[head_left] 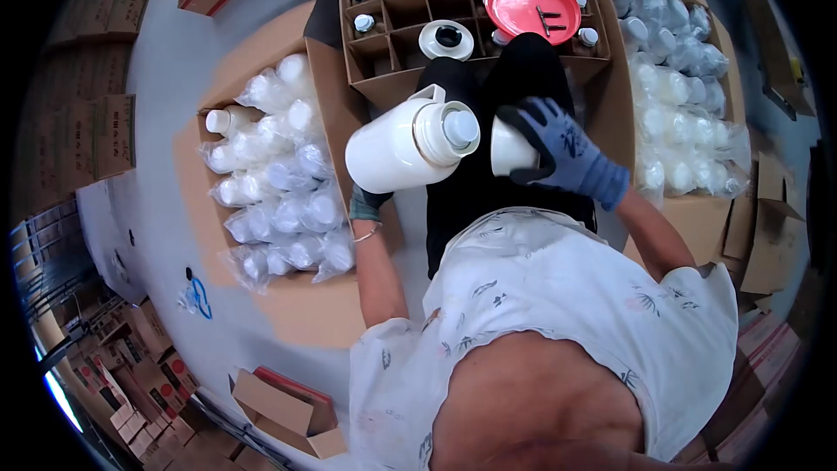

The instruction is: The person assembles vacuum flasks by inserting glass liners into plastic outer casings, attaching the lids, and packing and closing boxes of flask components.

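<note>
A white flask with a handle lies tilted in my left hand, which wears a dark glove and is mostly hidden beneath it. The flask's pale stopper faces right. My right hand, in a blue-grey glove with dark fingertips, is closed around a white cup, just right of the flask and apart from it. Beyond my knees, a white ring-shaped part with a black centre rests on the divided carton. A red dish holding small dark pieces sits there too.
Bottles with pale caps stand in several compartments of the divided carton. An open carton of plastic-wrapped white items is at the left, another at the right. Stacked cartons line the far left. A small open box sits at lower left.
</note>
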Demonstrator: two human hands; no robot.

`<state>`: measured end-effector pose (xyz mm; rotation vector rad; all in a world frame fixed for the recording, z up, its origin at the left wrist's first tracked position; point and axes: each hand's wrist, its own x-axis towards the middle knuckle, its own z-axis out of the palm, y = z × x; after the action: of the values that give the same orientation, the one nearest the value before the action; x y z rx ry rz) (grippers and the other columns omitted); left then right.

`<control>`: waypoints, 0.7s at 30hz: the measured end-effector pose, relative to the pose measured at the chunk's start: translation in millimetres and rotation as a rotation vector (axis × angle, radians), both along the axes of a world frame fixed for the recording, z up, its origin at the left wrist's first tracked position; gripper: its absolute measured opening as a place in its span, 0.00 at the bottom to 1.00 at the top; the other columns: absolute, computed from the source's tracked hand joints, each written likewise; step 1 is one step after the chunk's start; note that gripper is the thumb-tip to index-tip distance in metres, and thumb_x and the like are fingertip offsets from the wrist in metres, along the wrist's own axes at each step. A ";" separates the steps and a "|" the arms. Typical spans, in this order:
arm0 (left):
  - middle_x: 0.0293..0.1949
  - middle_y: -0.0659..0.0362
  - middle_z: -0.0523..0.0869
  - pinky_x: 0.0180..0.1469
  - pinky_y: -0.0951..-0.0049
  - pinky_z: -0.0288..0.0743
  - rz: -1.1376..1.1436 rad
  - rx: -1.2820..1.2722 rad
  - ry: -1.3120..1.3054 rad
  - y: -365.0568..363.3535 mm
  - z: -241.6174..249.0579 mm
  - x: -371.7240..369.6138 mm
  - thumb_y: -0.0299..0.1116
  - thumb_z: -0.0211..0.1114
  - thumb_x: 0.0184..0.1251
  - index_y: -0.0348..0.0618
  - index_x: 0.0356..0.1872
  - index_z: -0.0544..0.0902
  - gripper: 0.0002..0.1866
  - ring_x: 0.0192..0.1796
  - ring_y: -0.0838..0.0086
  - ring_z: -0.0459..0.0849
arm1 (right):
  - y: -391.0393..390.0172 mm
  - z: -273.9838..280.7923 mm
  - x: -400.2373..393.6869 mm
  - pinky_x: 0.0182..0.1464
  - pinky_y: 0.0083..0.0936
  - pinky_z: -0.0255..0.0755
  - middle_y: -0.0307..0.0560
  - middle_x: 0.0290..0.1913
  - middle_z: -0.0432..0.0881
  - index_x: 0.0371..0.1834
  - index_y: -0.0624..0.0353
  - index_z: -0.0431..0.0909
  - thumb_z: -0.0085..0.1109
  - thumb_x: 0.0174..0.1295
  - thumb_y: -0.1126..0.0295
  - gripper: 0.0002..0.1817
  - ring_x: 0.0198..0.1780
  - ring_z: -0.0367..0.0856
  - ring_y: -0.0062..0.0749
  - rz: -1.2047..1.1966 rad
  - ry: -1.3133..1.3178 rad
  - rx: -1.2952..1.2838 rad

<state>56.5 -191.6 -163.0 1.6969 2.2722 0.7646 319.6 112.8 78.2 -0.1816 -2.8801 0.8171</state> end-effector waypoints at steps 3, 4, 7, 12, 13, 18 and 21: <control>0.60 0.55 0.74 0.66 0.62 0.62 0.003 0.004 -0.019 5.0 4.3 -7.2 0.38 0.65 0.58 0.48 0.60 0.73 0.27 0.63 0.61 0.70 | -0.6 29.5 -28.8 0.55 0.40 0.68 0.55 0.54 0.71 0.61 0.56 0.67 0.71 0.43 0.60 0.39 0.53 0.71 0.51 0.071 0.220 -0.082; 0.60 0.55 0.75 0.65 0.62 0.62 0.007 0.006 -0.023 6.4 5.8 -9.2 0.38 0.65 0.59 0.48 0.60 0.73 0.26 0.62 0.61 0.70 | -0.7 17.6 -34.3 0.56 0.37 0.69 0.55 0.53 0.73 0.61 0.58 0.67 0.68 0.47 0.61 0.35 0.51 0.73 0.48 0.006 0.180 -0.254; 0.58 0.54 0.76 0.63 0.64 0.64 0.019 0.002 -0.047 5.5 10.5 -13.5 0.37 0.63 0.60 0.45 0.59 0.73 0.25 0.60 0.62 0.72 | 27.7 -72.9 -47.4 0.50 0.31 0.74 0.49 0.47 0.80 0.58 0.61 0.68 0.57 0.61 0.57 0.26 0.43 0.81 0.33 -0.100 0.107 -0.814; 0.54 0.53 0.78 0.60 0.65 0.68 0.073 -0.007 -0.163 1.5 20.2 -14.3 0.36 0.62 0.61 0.41 0.57 0.74 0.22 0.56 0.64 0.75 | 12.9 -16.5 -27.6 0.69 0.36 0.56 0.53 0.61 0.68 0.68 0.59 0.59 0.68 0.53 0.61 0.40 0.65 0.66 0.41 0.033 0.234 -0.585; 0.54 0.53 0.79 0.59 0.66 0.69 0.101 -0.003 -0.239 1.7 28.0 -16.0 0.35 0.61 0.62 0.40 0.56 0.74 0.22 0.56 0.64 0.76 | 4.1 3.1 -25.7 0.71 0.37 0.54 0.54 0.62 0.66 0.69 0.59 0.59 0.70 0.50 0.62 0.43 0.67 0.63 0.42 0.054 0.281 -0.343; 0.50 0.52 0.81 0.55 0.68 0.72 0.340 0.040 -1.013 33.3 161.9 -45.8 0.34 0.59 0.63 0.37 0.54 0.75 0.19 0.52 0.66 0.79 | -5.7 -20.1 -7.2 0.64 0.34 0.64 0.54 0.58 0.71 0.66 0.56 0.59 0.72 0.49 0.59 0.42 0.60 0.72 0.42 -0.091 -0.060 -0.868; 0.48 0.51 0.82 0.53 0.69 0.74 0.068 -0.107 -0.714 96.5 258.3 -47.8 0.33 0.58 0.64 0.34 0.53 0.75 0.18 0.49 0.67 0.81 | 9.5 -24.5 -2.3 0.57 0.32 0.70 0.56 0.53 0.77 0.62 0.57 0.66 0.70 0.51 0.55 0.37 0.54 0.77 0.38 0.092 -0.350 -0.780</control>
<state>8.7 -95.1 95.2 1.0590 1.8248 1.0342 317.3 122.3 53.7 -0.2933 -2.6913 2.0704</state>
